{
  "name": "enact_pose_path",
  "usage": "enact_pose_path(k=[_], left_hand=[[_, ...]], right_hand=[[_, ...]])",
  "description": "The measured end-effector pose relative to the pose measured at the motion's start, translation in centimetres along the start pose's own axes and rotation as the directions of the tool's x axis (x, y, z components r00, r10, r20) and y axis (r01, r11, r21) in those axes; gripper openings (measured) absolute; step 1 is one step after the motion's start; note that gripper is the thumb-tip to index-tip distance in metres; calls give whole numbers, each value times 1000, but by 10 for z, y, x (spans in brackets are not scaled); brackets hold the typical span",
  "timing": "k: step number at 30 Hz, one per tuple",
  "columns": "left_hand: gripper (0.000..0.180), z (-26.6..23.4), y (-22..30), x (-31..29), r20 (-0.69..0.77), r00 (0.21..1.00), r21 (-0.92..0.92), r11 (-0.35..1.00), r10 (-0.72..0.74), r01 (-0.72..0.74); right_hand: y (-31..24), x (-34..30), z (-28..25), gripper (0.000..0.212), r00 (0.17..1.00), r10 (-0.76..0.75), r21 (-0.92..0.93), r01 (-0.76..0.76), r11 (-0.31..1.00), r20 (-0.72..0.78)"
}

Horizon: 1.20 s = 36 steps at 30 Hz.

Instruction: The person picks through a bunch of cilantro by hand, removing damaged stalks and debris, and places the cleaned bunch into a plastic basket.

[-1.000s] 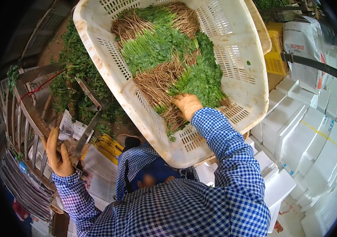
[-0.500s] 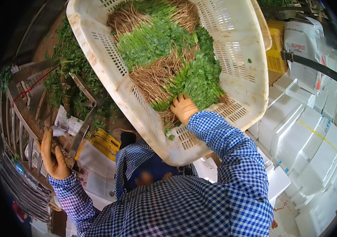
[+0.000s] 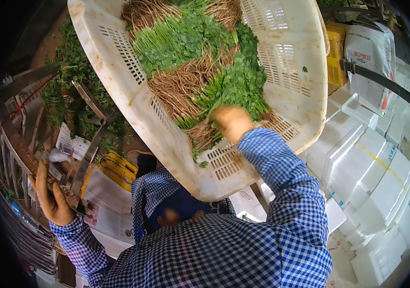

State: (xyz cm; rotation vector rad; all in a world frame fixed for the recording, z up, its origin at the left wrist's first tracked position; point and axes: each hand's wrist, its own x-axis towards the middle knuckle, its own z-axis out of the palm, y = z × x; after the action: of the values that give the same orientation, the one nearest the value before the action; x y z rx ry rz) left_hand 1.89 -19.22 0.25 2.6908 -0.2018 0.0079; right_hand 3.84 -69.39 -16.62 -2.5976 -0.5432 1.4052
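A large white plastic crate (image 3: pixel 293 103) with slotted walls holds bunches of leafy green herbs with long brown roots (image 3: pixel 181 86), like coriander. My right hand (image 3: pixel 231 122) is over the near bunch (image 3: pixel 243 79), by its stems and roots; motion blurs its fingers, so its grip does not show. Off to the left of the crate, my left hand (image 3: pixel 55 199) has its fingers stretched out and apart, with nothing seen in it. It is nearest to a metal frame (image 3: pixel 78 177) and a crumpled clear plastic piece (image 3: pixel 58 154).
White foam boxes (image 3: pixel 363 158) are stacked at the right. Behind them stand a yellow crate (image 3: pixel 335 53) and a white sack (image 3: pixel 369 57). Loose greens (image 3: pixel 66 91) lie on the left floor, near a small yellow basket (image 3: pixel 118 169). Metal bars (image 3: pixel 22 230) lie at the lower left.
My right hand has shifted slightly right and now blurs with motion over the bunch. My left hand appears a little lower and farther left, as the whole view has shifted too.
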Motion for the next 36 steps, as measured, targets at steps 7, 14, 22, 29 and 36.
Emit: enact_pose_path(k=[7, 14, 22, 29, 36], left_hand=[[41, -3, -3, 4, 42, 999, 71, 997, 6, -9], [42, -4, -5, -1, 28, 1000, 44, 999, 11, -13], [43, -9, -9, -1, 65, 997, 24, 999, 41, -43], [42, -6, -15, 0, 59, 994, -23, 996, 91, -90], [41, -4, -13, 5, 59, 991, -18, 993, 120, -119]], right_hand=[[121, -2, 14, 75, 639, 718, -231, -681, 695, 276], [160, 8, 5, 75, 555, 675, -186, -689, 700, 485], [178, -53, -10, 63, 556, 765, 168, -830, 532, 325], [161, -123, -12, 45, 571, 764, 708, -670, 222, 301], [14, -77, 7, 42, 656, 574, 701, -688, 187, 491]])
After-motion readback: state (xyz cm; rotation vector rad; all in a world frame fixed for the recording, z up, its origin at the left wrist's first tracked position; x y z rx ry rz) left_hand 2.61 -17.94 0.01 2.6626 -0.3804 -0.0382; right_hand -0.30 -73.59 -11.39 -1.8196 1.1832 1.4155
